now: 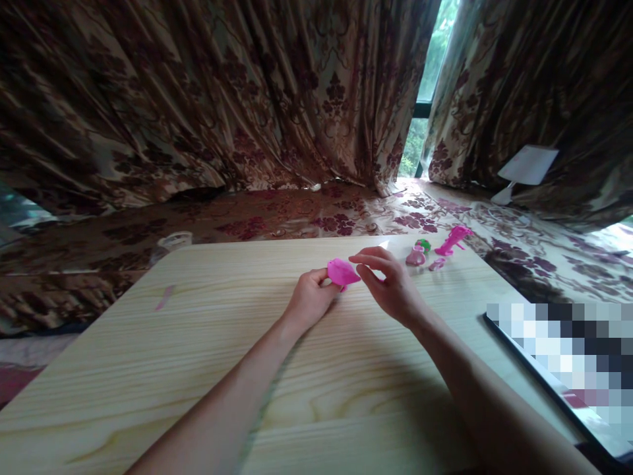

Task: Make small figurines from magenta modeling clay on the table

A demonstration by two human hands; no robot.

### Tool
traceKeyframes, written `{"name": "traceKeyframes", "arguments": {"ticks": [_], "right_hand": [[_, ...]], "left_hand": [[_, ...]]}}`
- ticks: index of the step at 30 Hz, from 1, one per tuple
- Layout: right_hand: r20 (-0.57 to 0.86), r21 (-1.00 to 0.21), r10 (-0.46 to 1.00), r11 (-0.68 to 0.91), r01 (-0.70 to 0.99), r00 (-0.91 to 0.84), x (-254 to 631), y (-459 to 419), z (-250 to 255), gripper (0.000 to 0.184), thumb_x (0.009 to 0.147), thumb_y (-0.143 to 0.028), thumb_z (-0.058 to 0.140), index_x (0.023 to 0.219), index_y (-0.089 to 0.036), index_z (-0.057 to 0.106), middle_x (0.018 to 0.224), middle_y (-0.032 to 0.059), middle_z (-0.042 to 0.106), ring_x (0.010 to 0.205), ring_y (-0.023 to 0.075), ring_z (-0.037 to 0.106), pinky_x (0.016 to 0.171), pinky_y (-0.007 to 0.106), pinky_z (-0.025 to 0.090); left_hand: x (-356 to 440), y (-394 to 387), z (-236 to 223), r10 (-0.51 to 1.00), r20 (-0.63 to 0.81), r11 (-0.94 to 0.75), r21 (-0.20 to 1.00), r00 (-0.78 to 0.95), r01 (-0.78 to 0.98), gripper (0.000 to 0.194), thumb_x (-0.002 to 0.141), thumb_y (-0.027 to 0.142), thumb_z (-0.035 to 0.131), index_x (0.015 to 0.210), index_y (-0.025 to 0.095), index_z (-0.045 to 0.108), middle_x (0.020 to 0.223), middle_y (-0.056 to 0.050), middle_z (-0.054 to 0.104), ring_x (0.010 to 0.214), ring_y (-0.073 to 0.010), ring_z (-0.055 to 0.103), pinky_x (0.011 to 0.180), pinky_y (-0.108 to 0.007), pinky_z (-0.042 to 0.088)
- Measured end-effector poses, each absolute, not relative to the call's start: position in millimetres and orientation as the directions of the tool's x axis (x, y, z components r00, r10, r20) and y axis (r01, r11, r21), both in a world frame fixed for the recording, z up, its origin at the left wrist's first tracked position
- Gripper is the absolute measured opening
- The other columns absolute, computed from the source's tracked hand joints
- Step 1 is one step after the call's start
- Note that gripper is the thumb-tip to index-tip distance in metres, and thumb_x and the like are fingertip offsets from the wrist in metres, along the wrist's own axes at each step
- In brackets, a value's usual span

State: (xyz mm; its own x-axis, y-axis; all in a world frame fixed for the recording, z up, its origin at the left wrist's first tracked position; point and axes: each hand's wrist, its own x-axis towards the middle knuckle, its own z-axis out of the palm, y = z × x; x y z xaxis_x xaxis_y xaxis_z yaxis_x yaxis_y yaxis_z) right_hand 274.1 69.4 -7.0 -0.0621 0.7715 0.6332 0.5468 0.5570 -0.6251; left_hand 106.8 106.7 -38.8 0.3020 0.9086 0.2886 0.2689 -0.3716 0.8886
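Forearms stretch over the table; at their far end I have the left hand clamped on the pink piece. My right hand, thumb and fingertips slightly apart, is at its tip; whether they touch, I cannot tell.

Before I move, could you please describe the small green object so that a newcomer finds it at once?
Look at the far right corner of the pale wooden table. Beyond the right hand, the small green object sits just behind a pale pink piece. It alone is green; its neighbours are pink.
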Motion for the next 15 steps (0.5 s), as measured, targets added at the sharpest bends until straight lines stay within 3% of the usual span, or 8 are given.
{"name": "traceKeyframes", "arguments": {"ticks": [5,10,15], "right_hand": [[0.635,-0.539,0.751,0.597,0.594,-0.179,274.7,67.2,-10.2,0.024,0.081,-0.016,0.054,0.102,-0.024,0.064,0.104,0.0058,0.058,0.100,0.0182,0.053,0.087,0.036,0.044],[0.546,-0.423,0.768,0.599,0.680,-0.336,274.6,61.2,-14.1,0.057,0.069,-0.014,0.063,0.124,-0.024,0.049,0.126,0.0097,0.047,0.116,0.0244,0.043,0.094,0.042,0.040],[0.549,-0.296,0.743,0.600,0.743,-0.381,271.6,65.4,-17.3,0.053,0.072,-0.004,0.054,0.120,-0.025,0.053,0.128,0.0095,0.046,0.118,0.0249,0.040,0.095,0.043,0.038]], "left_hand": [[104.4,108.9,-40.5,0.796,0.431,-0.590,0.708,0.425,0.388,0.010,0.072,0.019,0.058,0.072,0.017,0.068,0.072,-0.001,0.066,0.076,-0.0160,0.057,0.076,-0.027,0.041],[102.0,110.5,-41.4,0.768,0.432,-0.627,0.655,0.473,0.421,0.015,0.077,0.022,0.054,0.072,0.016,0.066,0.070,-0.001,0.065,0.069,-0.0140,0.055,0.074,-0.028,0.041],[100.6,111.0,-43.9,0.769,0.426,-0.632,0.621,0.476,0.464,0.013,0.075,0.020,0.054,0.066,0.017,0.064,0.067,-0.001,0.062,0.071,-0.0146,0.054,0.076,-0.030,0.040]]}}
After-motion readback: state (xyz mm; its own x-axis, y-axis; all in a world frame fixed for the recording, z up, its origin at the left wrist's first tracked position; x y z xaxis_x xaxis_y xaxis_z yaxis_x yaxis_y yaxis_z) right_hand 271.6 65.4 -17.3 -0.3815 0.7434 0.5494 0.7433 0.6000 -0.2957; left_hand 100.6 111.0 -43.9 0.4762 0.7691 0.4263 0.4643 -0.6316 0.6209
